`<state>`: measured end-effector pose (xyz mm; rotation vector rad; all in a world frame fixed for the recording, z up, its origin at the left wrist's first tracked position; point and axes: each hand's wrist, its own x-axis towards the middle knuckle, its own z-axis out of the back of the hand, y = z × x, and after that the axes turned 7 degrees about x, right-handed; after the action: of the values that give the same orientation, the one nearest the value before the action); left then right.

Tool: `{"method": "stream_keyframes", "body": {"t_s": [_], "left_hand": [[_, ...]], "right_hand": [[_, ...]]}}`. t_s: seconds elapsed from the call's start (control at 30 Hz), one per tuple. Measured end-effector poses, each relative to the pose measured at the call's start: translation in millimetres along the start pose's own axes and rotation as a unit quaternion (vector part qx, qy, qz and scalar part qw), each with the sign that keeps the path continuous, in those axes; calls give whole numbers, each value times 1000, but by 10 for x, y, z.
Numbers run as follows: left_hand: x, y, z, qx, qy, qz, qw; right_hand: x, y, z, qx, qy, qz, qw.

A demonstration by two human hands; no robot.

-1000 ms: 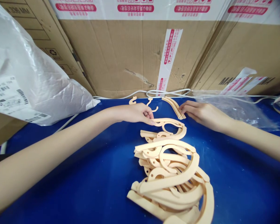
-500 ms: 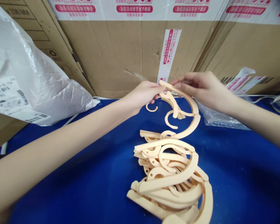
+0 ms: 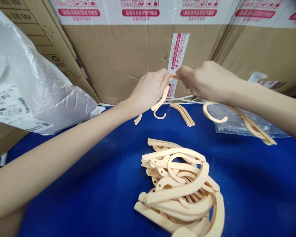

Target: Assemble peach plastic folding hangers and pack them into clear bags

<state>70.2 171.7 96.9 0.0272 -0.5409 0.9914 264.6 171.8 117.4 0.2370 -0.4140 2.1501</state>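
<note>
My left hand [image 3: 149, 90] and my right hand [image 3: 207, 80] are close together above the far edge of the blue table, both closed on a beige folding clothes hanger [image 3: 251, 125]. A short bit of it shows between my fingertips. Its hook and one long arm hang out below my right hand. Under my left fingers shows a curved beige piece [image 3: 162, 98]; whether it belongs to the same hanger I cannot tell. Behind lie a loose hook [image 3: 160, 117] and a pair of slim curved arms [image 3: 184, 115]. Nearer to me is a heap of folded hangers [image 3: 177, 184].
Cardboard boxes [image 3: 128, 56] with white-and-red tape stand along the back. A silvery shipping bag [image 3: 46, 89] with a label leans in from the left. Clear plastic wrap [image 3: 232, 125] lies at right on the blue table [image 3: 88, 184], and white cables run along its back.
Both hands have risen, and the hanger has swung up and right, so its hook and arm now hang beneath my right hand. The heap stays put; the slim arms behind are uncovered.
</note>
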Motion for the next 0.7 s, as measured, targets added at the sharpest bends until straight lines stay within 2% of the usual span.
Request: {"method": "stream_keyframes", "body": {"t_s": [0.07,0.13,0.2,0.27,0.33,0.43,0.5,0.57,0.63,0.67,0.7], "left_hand": [[-78,64,-16,29,14,7,999],[-154,193,-38,49,43,30,997],[-211,384,-72,42,100,67,992],[-242,599,-117,18,151,88,984],[-253,786,-164,3,184,107,977],[-253,923,-208,13,184,138,973],[-250,893,-214,37,147,156,976],[-244,770,-211,23,105,159,981],[-236,586,-210,-97,106,146,979],[-232,486,-212,-201,134,134,961],[-229,391,-214,-302,175,121,929]], "right_hand": [[24,-91,-51,129,10,1,992],[15,-180,-94,280,5,-44,959],[-25,-246,-130,425,6,-113,898],[-73,-276,-153,536,34,-153,830],[-105,-271,-160,600,64,-158,782],[-97,-227,-142,638,59,-184,746],[-55,-191,-118,647,6,-211,733],[8,-160,-92,653,-83,-228,718],[79,-134,-73,656,-168,-241,696],[111,-123,-69,657,-204,-251,681],[137,-112,-70,660,-234,-262,664]]}}
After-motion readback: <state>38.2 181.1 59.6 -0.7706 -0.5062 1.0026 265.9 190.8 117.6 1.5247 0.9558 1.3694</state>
